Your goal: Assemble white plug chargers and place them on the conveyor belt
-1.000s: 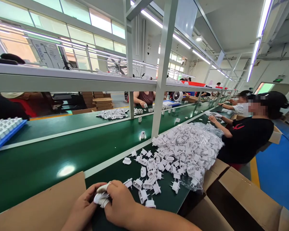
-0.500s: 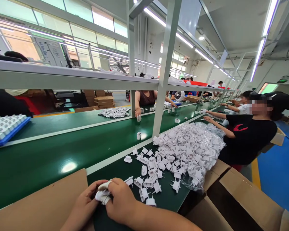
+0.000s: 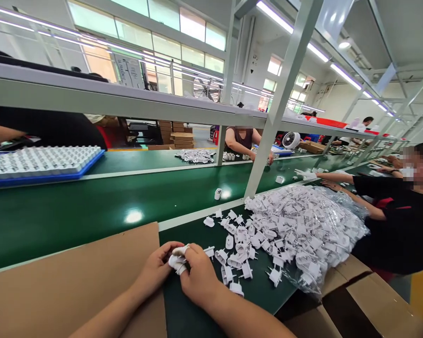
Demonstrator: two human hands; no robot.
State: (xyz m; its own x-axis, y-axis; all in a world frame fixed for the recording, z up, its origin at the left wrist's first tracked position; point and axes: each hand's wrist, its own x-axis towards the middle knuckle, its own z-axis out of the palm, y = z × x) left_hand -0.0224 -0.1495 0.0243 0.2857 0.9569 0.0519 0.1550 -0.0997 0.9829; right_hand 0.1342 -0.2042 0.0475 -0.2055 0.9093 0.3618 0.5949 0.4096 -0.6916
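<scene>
Head view: our left hand [image 3: 155,272] and right hand [image 3: 197,277] pinch together on a small white plastic plug piece [image 3: 178,263], just left of the heaped clear bag of white plug parts [image 3: 303,230]. Such a fingertip hold could slip, dropping it among loose white plugs [image 3: 236,256] nearby.

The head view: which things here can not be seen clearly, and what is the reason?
- White part in the hands: mostly covered by the left hand and right hand; its shape is unclear.
- Blue tray: cut off by the left edge.
- Plug pieces in the clear bag: too small and crowded to count.
- Cardboard box: cut off by the bottom edge.
</scene>
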